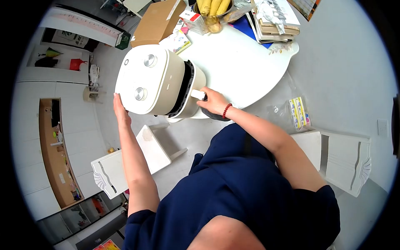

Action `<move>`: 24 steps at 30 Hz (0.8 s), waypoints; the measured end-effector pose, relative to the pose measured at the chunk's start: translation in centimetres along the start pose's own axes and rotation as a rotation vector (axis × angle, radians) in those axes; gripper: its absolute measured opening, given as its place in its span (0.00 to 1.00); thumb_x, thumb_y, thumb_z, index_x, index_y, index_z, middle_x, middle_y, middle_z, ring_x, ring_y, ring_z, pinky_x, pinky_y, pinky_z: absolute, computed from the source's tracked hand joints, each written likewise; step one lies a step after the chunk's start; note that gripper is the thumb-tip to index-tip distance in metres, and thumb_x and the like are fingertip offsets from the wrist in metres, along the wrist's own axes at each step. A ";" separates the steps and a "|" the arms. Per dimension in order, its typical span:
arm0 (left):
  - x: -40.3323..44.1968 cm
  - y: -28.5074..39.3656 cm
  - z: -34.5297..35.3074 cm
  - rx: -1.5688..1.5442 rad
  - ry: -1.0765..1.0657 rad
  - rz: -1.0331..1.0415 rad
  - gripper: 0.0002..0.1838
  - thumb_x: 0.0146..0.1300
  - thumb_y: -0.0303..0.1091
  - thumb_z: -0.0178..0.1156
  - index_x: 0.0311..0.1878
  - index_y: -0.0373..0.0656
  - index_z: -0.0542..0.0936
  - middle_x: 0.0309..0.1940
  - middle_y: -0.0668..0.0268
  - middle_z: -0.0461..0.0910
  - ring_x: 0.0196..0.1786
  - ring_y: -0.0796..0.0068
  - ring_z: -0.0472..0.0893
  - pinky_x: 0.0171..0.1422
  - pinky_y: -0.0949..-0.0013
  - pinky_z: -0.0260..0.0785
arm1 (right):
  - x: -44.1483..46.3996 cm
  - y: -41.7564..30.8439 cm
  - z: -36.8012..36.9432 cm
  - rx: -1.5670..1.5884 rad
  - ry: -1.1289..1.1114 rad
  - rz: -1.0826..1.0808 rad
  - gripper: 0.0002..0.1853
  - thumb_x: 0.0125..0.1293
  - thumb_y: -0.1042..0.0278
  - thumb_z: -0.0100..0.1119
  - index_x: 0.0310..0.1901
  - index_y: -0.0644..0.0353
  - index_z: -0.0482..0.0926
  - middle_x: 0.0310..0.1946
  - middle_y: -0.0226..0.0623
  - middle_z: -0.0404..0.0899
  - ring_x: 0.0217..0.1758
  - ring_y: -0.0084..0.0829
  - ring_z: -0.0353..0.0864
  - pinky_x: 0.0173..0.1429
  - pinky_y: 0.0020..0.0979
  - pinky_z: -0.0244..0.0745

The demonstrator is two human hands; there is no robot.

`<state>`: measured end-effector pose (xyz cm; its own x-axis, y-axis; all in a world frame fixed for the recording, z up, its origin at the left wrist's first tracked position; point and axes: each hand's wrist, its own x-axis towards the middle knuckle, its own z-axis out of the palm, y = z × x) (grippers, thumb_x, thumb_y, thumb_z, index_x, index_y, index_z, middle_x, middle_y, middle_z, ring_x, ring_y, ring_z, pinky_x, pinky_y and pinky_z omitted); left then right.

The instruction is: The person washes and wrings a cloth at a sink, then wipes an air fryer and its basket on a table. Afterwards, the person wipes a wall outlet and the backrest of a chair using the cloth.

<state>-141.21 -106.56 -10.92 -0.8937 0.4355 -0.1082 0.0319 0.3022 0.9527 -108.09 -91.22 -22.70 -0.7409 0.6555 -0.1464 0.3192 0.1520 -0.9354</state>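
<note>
A cream air fryer (143, 77) with two silver knobs on its top stands at the table's left edge. Its drawer (196, 85) is partly pulled out, and a dark gap shows between drawer and body. My right hand (214, 101), with a red braided bracelet at the wrist, is closed around the drawer's white handle (199, 95). Against the left side of the body rests my left hand (121, 110), fingers stretched out and holding nothing. What lies inside the drawer is hidden.
The white table (241, 62) bears a cardboard box (158, 21), a bowl of corn (212, 7), a red-and-white box (193, 21) and stacked books (275, 35). White chairs (152, 148) stand either side of me. Packaged goods (298, 112) lie at right.
</note>
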 end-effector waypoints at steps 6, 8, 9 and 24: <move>-0.4 0.2 0.4 -0.064 -0.022 0.030 0.37 0.71 0.61 0.46 0.68 0.37 0.67 0.59 0.58 0.75 0.61 0.66 0.74 0.64 0.63 0.64 | 1.9 -2.1 1.8 -0.090 0.059 -0.018 0.21 0.60 0.57 0.64 0.49 0.59 0.71 0.38 0.46 0.82 0.41 0.46 0.82 0.46 0.42 0.76; -0.2 0.1 0.4 -0.066 -0.036 0.034 0.35 0.73 0.60 0.45 0.68 0.38 0.67 0.60 0.60 0.75 0.61 0.68 0.75 0.64 0.65 0.66 | 2.1 -1.5 2.1 -0.125 0.064 -0.019 0.21 0.60 0.57 0.63 0.50 0.59 0.71 0.37 0.46 0.82 0.40 0.46 0.83 0.45 0.42 0.76; -0.1 0.0 0.4 -0.067 -0.042 0.034 0.34 0.74 0.59 0.44 0.68 0.38 0.68 0.61 0.61 0.75 0.62 0.68 0.76 0.64 0.66 0.66 | 2.1 -1.6 2.2 -0.131 0.047 0.010 0.22 0.60 0.57 0.63 0.51 0.58 0.70 0.37 0.46 0.82 0.40 0.46 0.83 0.45 0.43 0.76; 0.3 -0.4 0.0 0.013 -0.023 0.095 0.33 0.74 0.56 0.46 0.66 0.35 0.70 0.59 0.59 0.76 0.60 0.71 0.76 0.63 0.67 0.66 | 1.9 -2.0 -0.9 -0.204 -0.130 -0.028 0.20 0.57 0.58 0.62 0.49 0.54 0.73 0.36 0.43 0.83 0.40 0.44 0.83 0.44 0.40 0.76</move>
<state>-141.48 -106.57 -11.29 -0.8760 0.4817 -0.0242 0.1217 0.2693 0.9554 -109.61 -89.60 -20.78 -0.8170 0.5497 -0.1739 0.4002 0.3235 -0.8574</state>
